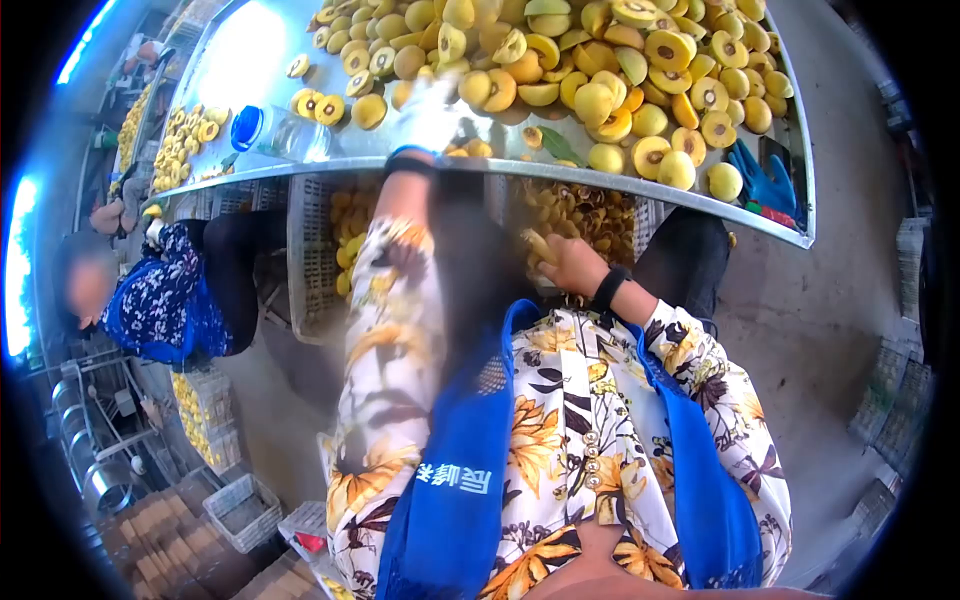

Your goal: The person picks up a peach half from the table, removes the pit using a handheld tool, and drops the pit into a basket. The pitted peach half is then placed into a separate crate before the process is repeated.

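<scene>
**HANDLING FRUIT HALVES AT THE METAL TABLE**

**Procedure (judgement).** The metal table [640,190] carries a deep pile of yellow stone-fruit halves [600,70], many lying cut face up with the pit hollow showing. Plastic crates [308,270] stand below the front rim, and the one on the right holds cut fruit pieces [590,215].
- Take one half at a time from the near edge of the pile, so that the stack above does not slide.
- Grip lightly, because the cut flesh probably bruises and slips.
- Release the held piece low over the crate, clear of the rim.

**Left hand** [428,112]. It reaches over the rim to the near edge of the pile. Glare and blur hide the fingers, so it is not possible to tell whether it grips anything. The nearest halves lie just beside it, to its right and beyond it.

**Right hand** [568,268]. It sits under the rim and above the right crate, with the fingers closed on a pale yellow fruit piece [540,246]. The piece projects from the fingertips, up and to the left of the palm, toward the table.
</scene>
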The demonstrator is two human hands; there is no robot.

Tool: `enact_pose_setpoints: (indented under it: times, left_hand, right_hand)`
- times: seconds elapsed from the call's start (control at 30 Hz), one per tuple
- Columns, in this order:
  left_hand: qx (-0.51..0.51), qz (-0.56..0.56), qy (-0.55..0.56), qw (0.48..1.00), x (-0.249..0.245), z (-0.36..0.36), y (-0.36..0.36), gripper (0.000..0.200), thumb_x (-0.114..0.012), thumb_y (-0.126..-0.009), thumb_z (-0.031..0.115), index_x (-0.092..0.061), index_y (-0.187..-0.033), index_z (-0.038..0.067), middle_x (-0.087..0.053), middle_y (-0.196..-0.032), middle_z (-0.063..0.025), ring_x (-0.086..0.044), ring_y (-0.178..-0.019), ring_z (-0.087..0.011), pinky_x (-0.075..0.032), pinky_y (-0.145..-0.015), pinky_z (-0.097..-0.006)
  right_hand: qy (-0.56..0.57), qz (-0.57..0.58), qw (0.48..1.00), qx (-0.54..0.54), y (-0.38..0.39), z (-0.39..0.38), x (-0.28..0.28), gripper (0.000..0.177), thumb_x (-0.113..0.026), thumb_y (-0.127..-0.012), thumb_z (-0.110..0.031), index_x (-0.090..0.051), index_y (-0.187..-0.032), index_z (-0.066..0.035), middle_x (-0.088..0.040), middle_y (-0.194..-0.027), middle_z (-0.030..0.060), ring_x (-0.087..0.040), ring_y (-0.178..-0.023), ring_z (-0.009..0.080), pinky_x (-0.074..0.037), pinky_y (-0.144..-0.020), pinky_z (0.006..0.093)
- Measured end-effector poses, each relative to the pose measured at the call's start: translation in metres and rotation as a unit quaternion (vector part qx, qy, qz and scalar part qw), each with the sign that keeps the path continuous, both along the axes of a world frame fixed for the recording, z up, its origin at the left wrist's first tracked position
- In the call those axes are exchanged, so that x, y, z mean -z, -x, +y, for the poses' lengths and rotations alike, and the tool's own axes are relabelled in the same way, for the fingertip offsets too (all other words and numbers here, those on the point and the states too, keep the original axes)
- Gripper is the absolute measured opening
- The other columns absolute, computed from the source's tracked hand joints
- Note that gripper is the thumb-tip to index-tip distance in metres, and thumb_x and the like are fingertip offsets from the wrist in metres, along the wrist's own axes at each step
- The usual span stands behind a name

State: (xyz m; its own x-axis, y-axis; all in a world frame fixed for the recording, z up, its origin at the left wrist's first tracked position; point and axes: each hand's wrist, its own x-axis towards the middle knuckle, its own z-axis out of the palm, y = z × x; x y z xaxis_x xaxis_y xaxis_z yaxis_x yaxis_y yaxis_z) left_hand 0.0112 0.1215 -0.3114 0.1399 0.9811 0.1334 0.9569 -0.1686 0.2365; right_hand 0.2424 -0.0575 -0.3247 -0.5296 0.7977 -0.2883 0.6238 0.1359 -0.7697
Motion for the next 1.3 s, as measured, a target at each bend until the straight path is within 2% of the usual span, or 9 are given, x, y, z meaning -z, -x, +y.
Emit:
enact_pose_setpoints:
  times: [0.17, 0.3, 0.37, 0.5, 0.53, 0.6, 0.67, 1.03, 1.3]
  left_hand:
    - [-0.016, 0.016, 0.157, 0.987, 0.005, 0.034, -0.057, 0.057, -0.05, -0.076, 0.007, -0.041, -0.13, 0.02, -0.028, -0.141, -0.0164, -0.04, -0.123, -0.0355, -0.035, -0.102, -0.0391]
    - [-0.04, -0.104, 0.011, 0.994, 0.038, 0.037, -0.027, 0.053, -0.053, -0.07, 0.002, -0.052, -0.121, 0.013, -0.058, -0.109, -0.0186, -0.057, -0.1, -0.0317, -0.047, -0.084, -0.0367]
    - [-0.112, -0.584, 0.154, 0.789, 0.024, 0.01, -0.024, 0.056, -0.055, -0.069, -0.004, -0.046, -0.123, 0.011, -0.06, -0.094, -0.0115, -0.064, -0.065, -0.0235, -0.048, -0.048, -0.028]
    - [-0.1, -0.765, 0.21, 0.601, -0.025, -0.067, -0.034, 0.031, -0.055, -0.088, 0.02, -0.044, -0.115, 0.011, -0.06, -0.096, -0.0085, -0.064, -0.068, -0.0241, -0.043, -0.044, -0.0266]
    - [-0.069, -0.658, 0.17, 0.73, -0.015, -0.077, -0.035, 0.032, -0.047, -0.092, 0.037, -0.046, -0.113, 0.013, -0.06, -0.095, -0.0063, -0.063, -0.071, -0.0202, -0.041, -0.044, -0.024]
    - [-0.106, -0.646, 0.114, 0.747, -0.001, -0.088, -0.043, 0.037, -0.04, -0.094, 0.044, -0.047, -0.112, 0.013, -0.06, -0.092, -0.0036, -0.059, -0.071, -0.0147, -0.038, -0.044, -0.0219]
    - [-0.142, -0.71, 0.146, 0.674, -0.015, -0.103, -0.057, 0.041, -0.034, -0.098, 0.033, -0.047, -0.12, 0.001, -0.053, -0.111, -0.0133, -0.057, -0.094, -0.0178, -0.049, -0.076, -0.0273]
    - [-0.13, -0.677, 0.025, 0.724, -0.002, -0.121, -0.108, 0.039, -0.038, -0.097, 0.035, -0.053, -0.11, 0.001, -0.055, -0.101, -0.0084, -0.053, -0.089, -0.0132, -0.045, -0.078, -0.0247]
    - [-0.119, -0.636, 0.275, 0.711, -0.004, -0.098, -0.074, 0.048, -0.037, -0.095, 0.042, -0.06, -0.09, 0.0, -0.06, -0.079, -0.0072, -0.058, -0.072, -0.0129, -0.048, -0.065, -0.0246]
  right_hand:
    - [0.019, 0.027, 0.996, 0.087, -0.017, -0.001, -0.013, 0.031, -0.064, -0.075, -0.025, -0.052, -0.087, 0.001, -0.059, -0.074, 0.0261, -0.057, -0.071, 0.0429, -0.046, -0.065, 0.0454]
    - [-0.031, 0.019, 0.988, 0.147, -0.021, 0.002, -0.016, 0.03, -0.062, -0.077, -0.023, -0.052, -0.091, 0.001, -0.059, -0.075, 0.0269, -0.059, -0.073, 0.0423, -0.047, -0.065, 0.0447]
    - [-0.051, 0.016, 0.983, 0.174, -0.018, 0.014, -0.016, 0.03, -0.061, -0.078, -0.023, -0.053, -0.094, 0.001, -0.059, -0.075, 0.0271, -0.059, -0.074, 0.0422, -0.047, -0.064, 0.0448]
    - [-0.108, 0.049, 0.976, 0.185, -0.001, 0.04, -0.002, 0.028, -0.059, -0.08, -0.022, -0.049, -0.094, 0.001, -0.058, -0.073, 0.0271, -0.057, -0.073, 0.0434, -0.046, -0.064, 0.0465]
    - [-0.111, 0.042, 0.977, 0.18, 0.005, 0.046, -0.002, 0.028, -0.058, -0.081, -0.022, -0.048, -0.094, 0.001, -0.058, -0.073, 0.0272, -0.056, -0.073, 0.0436, -0.045, -0.064, 0.0473]
    - [-0.116, 0.028, 0.978, 0.173, 0.017, 0.05, -0.002, 0.028, -0.057, -0.082, -0.022, -0.047, -0.093, 0.001, -0.057, -0.072, 0.0274, -0.056, -0.073, 0.044, -0.044, -0.064, 0.0488]
    - [-0.098, 0.061, 0.979, 0.166, 0.02, 0.047, 0.0, 0.027, -0.055, -0.082, -0.022, -0.046, -0.092, 0.0, -0.057, -0.073, 0.0275, -0.055, -0.072, 0.0443, -0.043, -0.064, 0.05]
    - [-0.12, -0.001, 0.982, 0.145, 0.02, 0.026, 0.028, 0.017, -0.052, -0.081, -0.015, -0.049, -0.088, 0.0, -0.053, -0.071, 0.024, -0.055, -0.064, 0.0422, -0.045, -0.058, 0.0473]
    - [-0.095, 0.064, 0.991, 0.074, 0.019, 0.023, 0.025, 0.016, -0.053, -0.078, -0.009, -0.051, -0.089, 0.003, -0.057, -0.072, 0.022, -0.058, -0.061, 0.0368, -0.046, -0.056, 0.0439]
